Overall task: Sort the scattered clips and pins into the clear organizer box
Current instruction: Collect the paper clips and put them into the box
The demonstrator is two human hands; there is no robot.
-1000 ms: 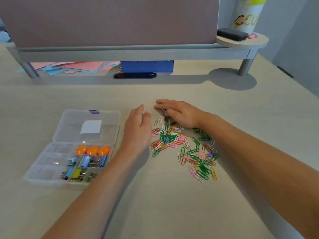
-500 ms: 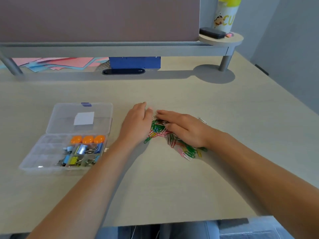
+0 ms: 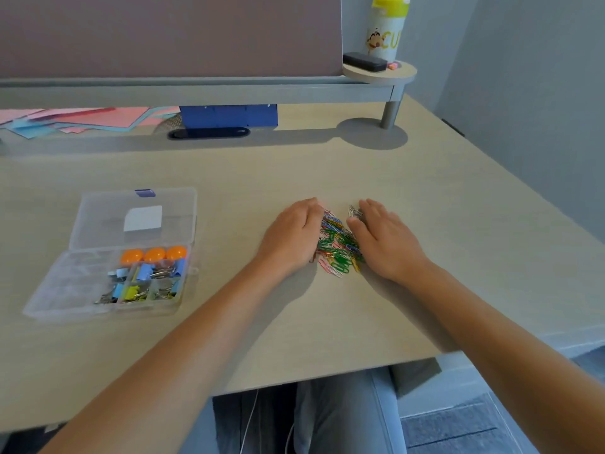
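While the flat, open left hand [image 3: 291, 237] and right hand [image 3: 386, 240] bracket the paper clips [image 3: 339, 247], scoop low: light, slippery, tangling.

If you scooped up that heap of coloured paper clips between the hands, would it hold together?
Probably not. The paper clips are many loose wire pieces, so some would likely spill. A few may hook together and lift in clumps. They look thin and light, so should slide easily on the smooth desk.
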